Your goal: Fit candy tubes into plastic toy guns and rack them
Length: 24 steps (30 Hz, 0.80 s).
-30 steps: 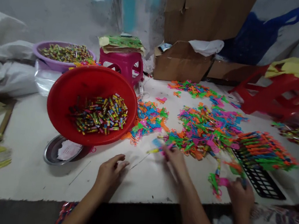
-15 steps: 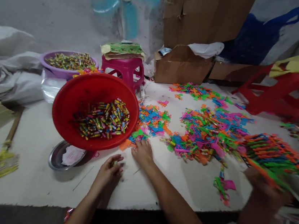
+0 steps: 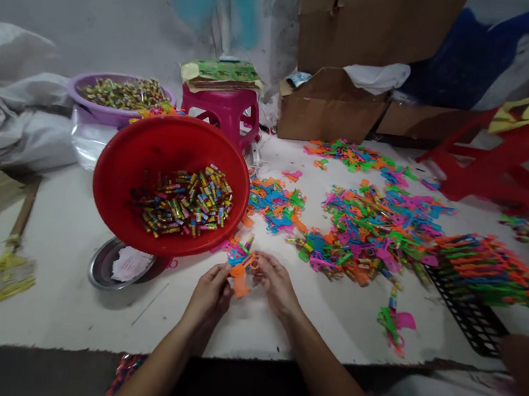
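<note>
In front of the red basin, my right hand point(image 3: 278, 287) pinches an orange plastic toy gun point(image 3: 240, 283) at its upper right end. My left hand point(image 3: 208, 292) is closed just left of the toy, thumb and fingers together; what it holds is hidden. Behind the fingertips lie a few blue and pink toy pieces point(image 3: 237, 250). The tilted red basin point(image 3: 120, 171) holds many small, shiny wrapped tubes point(image 3: 186, 204). More mixed bright toy guns point(image 3: 273, 202) lie right of it.
A large heap of toy guns point(image 3: 366, 236) spreads across the table's right half. A metal bowl point(image 3: 97, 271) with paper stands at left. Beyond it lies a yellow fan-shaped tool point(image 3: 1, 281). At far right, another person's hand point(image 3: 527, 355) is beside a black rack point(image 3: 475, 323).
My right hand has drawn back from the small toy pile with an orange toy gun. My left hand has moved right to meet it. The other person's hand has shifted right, off the rack.
</note>
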Tool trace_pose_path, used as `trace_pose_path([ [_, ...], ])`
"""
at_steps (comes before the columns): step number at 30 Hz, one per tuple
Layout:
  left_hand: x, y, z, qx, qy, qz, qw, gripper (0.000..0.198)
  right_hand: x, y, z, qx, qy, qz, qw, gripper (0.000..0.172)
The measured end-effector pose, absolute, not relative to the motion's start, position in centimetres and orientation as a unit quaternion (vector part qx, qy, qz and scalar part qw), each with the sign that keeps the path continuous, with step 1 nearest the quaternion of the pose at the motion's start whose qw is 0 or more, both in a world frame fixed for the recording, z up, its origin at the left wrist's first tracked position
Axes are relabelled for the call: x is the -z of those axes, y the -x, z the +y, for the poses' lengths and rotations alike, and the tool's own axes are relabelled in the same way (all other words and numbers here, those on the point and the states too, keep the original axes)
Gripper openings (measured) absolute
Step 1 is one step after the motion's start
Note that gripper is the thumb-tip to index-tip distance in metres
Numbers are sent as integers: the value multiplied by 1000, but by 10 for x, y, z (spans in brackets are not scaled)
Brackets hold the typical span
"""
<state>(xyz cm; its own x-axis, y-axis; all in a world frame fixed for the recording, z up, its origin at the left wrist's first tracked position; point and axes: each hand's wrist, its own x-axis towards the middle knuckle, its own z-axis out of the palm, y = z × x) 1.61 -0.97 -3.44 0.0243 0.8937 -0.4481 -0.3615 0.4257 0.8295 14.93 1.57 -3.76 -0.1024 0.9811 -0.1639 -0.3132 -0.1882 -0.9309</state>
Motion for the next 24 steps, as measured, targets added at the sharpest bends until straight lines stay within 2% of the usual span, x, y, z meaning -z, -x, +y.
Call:
trace_pose_path([
  [2,29,-18,-12,-455,-265,520,672,37,37,-139,14,-674,428,-350,489,31],
  [6,15,-15,-18,-443,-288,526,667,38,35,-130,9,-661,441,-347,497,28],
  [9,8,-11,-20,-428,-301,538,661,38,30,-131,7,-687,422,-380,454,26],
  [13,8,-10,-21,-435,-322,551,635,36,27,-134,5,-699,399,-369,465,30],
  [19,8,-8,-22,-458,-289,530,653,35,21,-143,-1,-740,323,-377,454,39],
  [24,3,-8,-25,-477,-274,511,661,29,21,-144,3,-699,376,-430,429,30],
])
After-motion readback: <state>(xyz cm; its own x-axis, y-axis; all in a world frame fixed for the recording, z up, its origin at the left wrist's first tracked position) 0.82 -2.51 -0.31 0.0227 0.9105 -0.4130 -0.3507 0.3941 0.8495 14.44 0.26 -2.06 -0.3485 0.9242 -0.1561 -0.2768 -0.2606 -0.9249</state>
